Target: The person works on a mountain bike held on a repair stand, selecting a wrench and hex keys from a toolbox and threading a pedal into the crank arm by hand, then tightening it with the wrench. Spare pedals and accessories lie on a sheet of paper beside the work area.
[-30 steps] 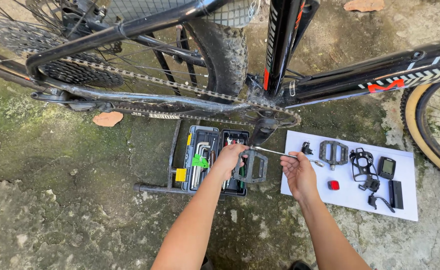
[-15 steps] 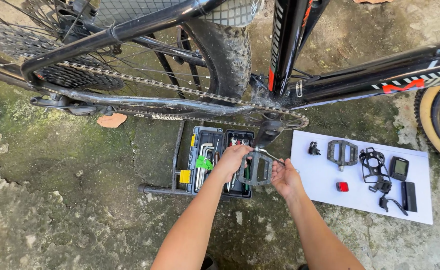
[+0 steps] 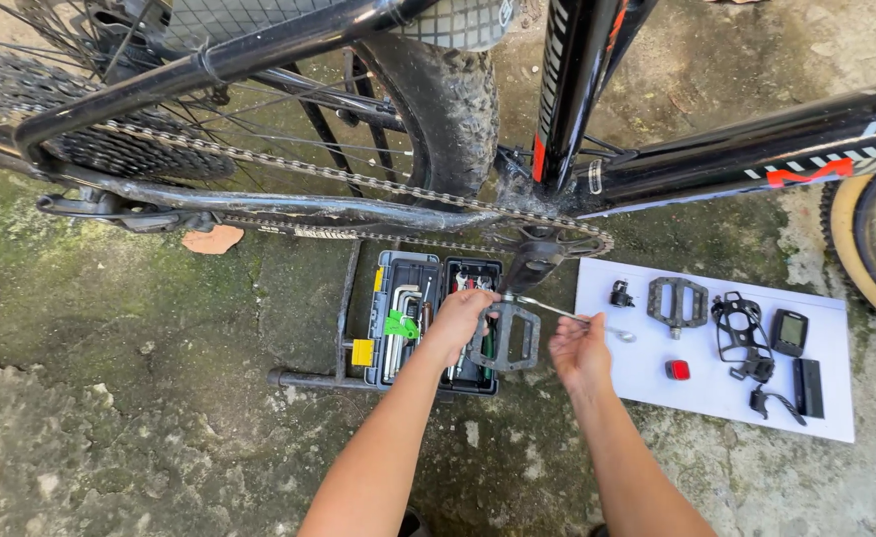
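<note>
Beneath the bicycle frame [image 3: 716, 149], on mossy concrete ground [image 3: 110, 378]:

- Left hand [image 3: 461, 316]: fingers curled over the near edge of the pedal [image 3: 506, 338], grip pressed onto it; the pedal sits at the end of the crank arm [image 3: 535, 261], hanging in front of the open tool case.
- Right hand [image 3: 577, 350]: closed in a fist around the handle of a slim metal wrench [image 3: 557, 310]; the wrench runs up and to the left, its far end meeting the pedal where it joins the crank arm.
- Tool case [image 3: 408, 273]: grey and black, lid open, lying flat on the ground directly below the chainring; holds hex keys, a green piece and small hand tools; a yellow tag at its left edge.
- Stand [image 3: 344, 308]: black tubular, beside and under the case's left side.
- Chain [image 3: 289, 167]: runs from the rear cassette to the chainring, above the case.
- Rear tyre [image 3: 453, 109]: knobbly, just behind the seat tube.
- White sheet [image 3: 647, 383]: laid on the ground right of the hands, just beside the right hand; carries a second black pedal [image 3: 678, 303], a small black part [image 3: 621, 294], a bottle cage [image 3: 735, 326], a small bike computer [image 3: 788, 332], a red light [image 3: 677, 370], a black bar-shaped item [image 3: 808, 388] and a bracket [image 3: 771, 402]
- Front tyre [image 3: 871, 268]: tan-walled, at the right edge
</note>
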Demonstrator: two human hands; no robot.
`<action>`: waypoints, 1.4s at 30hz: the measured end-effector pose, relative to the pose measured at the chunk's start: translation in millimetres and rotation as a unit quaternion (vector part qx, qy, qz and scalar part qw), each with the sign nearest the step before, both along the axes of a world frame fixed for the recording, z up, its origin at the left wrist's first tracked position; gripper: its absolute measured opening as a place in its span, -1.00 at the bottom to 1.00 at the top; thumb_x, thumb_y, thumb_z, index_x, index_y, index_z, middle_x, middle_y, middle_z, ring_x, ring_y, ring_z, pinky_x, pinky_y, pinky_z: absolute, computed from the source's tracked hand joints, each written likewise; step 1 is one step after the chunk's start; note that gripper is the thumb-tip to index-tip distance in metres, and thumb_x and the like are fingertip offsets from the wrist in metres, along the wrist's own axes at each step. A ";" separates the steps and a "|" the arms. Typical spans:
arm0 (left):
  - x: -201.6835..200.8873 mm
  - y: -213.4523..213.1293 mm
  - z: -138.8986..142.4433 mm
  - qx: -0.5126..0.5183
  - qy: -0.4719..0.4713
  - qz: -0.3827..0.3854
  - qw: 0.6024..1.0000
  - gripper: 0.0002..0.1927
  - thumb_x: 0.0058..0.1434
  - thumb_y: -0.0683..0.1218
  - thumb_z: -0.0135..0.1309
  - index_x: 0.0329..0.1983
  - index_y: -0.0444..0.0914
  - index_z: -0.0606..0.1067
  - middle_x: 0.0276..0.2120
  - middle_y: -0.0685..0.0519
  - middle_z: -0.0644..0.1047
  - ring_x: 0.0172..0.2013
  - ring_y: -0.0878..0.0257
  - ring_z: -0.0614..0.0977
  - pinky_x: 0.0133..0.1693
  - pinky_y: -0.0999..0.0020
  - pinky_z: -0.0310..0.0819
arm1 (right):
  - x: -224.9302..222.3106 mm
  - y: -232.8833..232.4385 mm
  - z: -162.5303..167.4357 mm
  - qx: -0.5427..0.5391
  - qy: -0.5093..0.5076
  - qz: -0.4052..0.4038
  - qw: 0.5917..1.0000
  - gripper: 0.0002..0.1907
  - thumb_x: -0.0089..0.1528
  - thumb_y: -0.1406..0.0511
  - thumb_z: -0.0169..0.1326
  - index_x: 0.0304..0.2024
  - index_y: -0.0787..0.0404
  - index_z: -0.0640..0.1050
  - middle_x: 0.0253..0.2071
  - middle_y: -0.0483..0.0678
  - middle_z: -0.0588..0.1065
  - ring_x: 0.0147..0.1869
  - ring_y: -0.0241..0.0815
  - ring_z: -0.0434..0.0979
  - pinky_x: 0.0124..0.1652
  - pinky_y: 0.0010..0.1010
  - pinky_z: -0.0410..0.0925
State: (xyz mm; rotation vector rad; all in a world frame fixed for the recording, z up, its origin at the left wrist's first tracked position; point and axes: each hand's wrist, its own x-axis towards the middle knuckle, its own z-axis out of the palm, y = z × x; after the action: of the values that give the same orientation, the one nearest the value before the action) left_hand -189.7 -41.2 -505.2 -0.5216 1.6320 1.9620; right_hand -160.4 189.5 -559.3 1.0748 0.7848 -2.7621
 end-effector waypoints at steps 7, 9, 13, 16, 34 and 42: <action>-10.2 3.0 -10.0 0.017 -0.033 -0.013 0.999 -0.76 0.22 -0.04 0.16 -0.23 -0.33 0.60 -0.38 0.07 0.57 -0.49 0.32 0.46 -0.36 0.37 0.38 | 14.5 28.1 59.9 0.313 0.111 0.028 0.943 -0.62 0.48 -0.02 -0.15 -0.13 0.12 0.39 -0.36 -0.03 0.55 -0.32 -0.31 0.49 -0.27 -0.49 0.35; -10.7 5.5 -11.0 0.028 -0.044 0.012 0.999 -0.80 0.20 -0.06 0.18 -0.24 -0.30 0.61 -0.39 0.08 0.57 -0.48 0.33 0.48 -0.36 0.36 0.40 | 12.9 22.6 77.4 0.358 0.131 0.037 0.924 -0.64 0.48 0.01 -0.13 -0.12 0.15 0.40 -0.35 -0.01 0.56 -0.32 -0.31 0.49 -0.26 -0.50 0.34; -8.3 14.8 -8.5 0.009 -0.038 0.031 0.999 -0.78 0.16 -0.05 0.22 -0.25 -0.29 0.62 -0.40 0.10 0.55 -0.46 0.34 0.47 -0.36 0.38 0.37 | 14.9 4.5 108.5 0.458 0.186 0.087 0.865 -0.67 0.47 0.09 -0.06 -0.12 0.24 0.44 -0.31 0.01 0.60 -0.28 -0.34 0.50 -0.21 -0.50 0.36; -7.8 28.1 -2.0 -0.051 -0.013 0.032 0.998 -0.77 0.12 -0.04 0.23 -0.27 -0.29 0.63 -0.43 0.12 0.56 -0.46 0.35 0.47 -0.37 0.40 0.36 | 14.6 -4.5 129.8 0.539 0.188 0.137 0.810 -0.68 0.45 0.14 -0.03 -0.14 0.29 0.50 -0.30 0.00 0.62 -0.23 -0.35 0.54 -0.16 -0.49 0.40; 4.1 28.1 8.0 0.057 -0.070 0.070 0.993 -0.73 0.30 0.01 -0.10 -0.33 -0.24 0.52 -0.51 0.14 0.48 -0.52 0.34 0.44 -0.42 0.38 0.38 | 9.4 -42.8 186.0 0.707 0.170 0.242 0.642 -0.62 0.37 0.08 0.06 -0.25 0.27 0.64 -0.42 -0.03 0.62 -0.44 -0.18 0.60 -0.36 -0.37 0.39; 4.5 27.8 7.9 0.057 -0.070 0.067 0.994 -0.72 0.32 0.01 -0.11 -0.35 -0.25 0.49 -0.51 0.13 0.47 -0.52 0.34 0.45 -0.42 0.36 0.40 | 14.6 -54.5 183.1 0.757 0.175 0.296 0.556 -0.66 0.33 0.10 0.10 -0.18 0.27 0.63 -0.47 0.06 0.57 -0.45 -0.09 0.54 -0.40 -0.30 0.36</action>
State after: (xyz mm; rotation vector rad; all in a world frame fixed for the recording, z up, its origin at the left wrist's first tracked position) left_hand -185.2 -13.4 -497.3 -0.7228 1.4222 2.0499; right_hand -145.8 135.0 -376.1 -0.0320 2.9760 -1.1397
